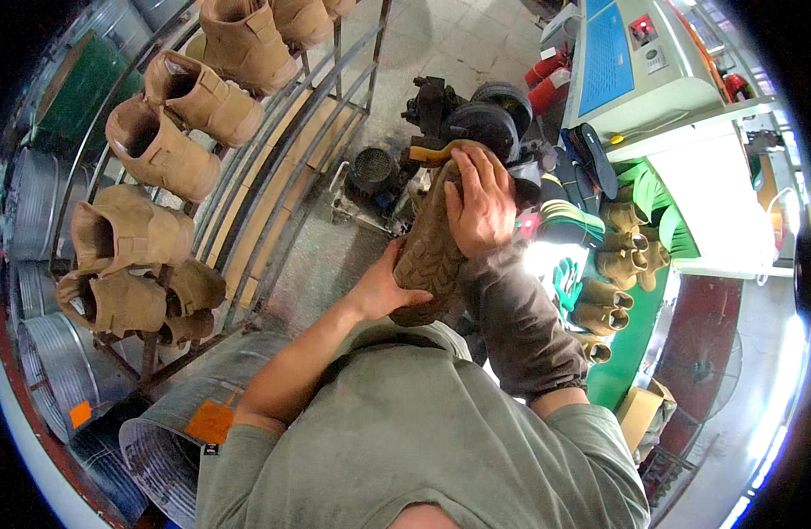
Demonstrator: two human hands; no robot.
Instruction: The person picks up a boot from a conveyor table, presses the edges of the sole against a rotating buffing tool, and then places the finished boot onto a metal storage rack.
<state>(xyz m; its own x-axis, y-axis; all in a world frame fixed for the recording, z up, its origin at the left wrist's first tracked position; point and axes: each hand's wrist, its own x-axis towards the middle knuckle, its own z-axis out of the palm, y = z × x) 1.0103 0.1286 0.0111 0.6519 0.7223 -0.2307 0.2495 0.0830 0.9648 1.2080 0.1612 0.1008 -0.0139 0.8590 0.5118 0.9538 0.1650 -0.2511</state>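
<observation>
A brown boot [429,260] is held lengthwise in front of my chest, its treaded sole turned up and to the left. My left hand [381,289] grips its near end, thumb across the sole. My right hand [483,204] is closed over the far end, fingers bent along its edge; a dark sleeve covers that forearm. The boot's far end sits right beside a machine with round black wheels [481,128]. A tan-orange strip [433,155] shows at that end; whether it belongs to the boot or the machine is unclear. The boot's upper is mostly hidden.
On my left, a metal rack [273,167] carries several tan boots [163,150]. Large ribbed metal drums [171,450] stand below it. A motor [373,169] sits on the floor ahead. To the right, a green bench [624,361] holds more boots [619,264] and insoles [571,220], beside a white-and-blue cabinet [606,57].
</observation>
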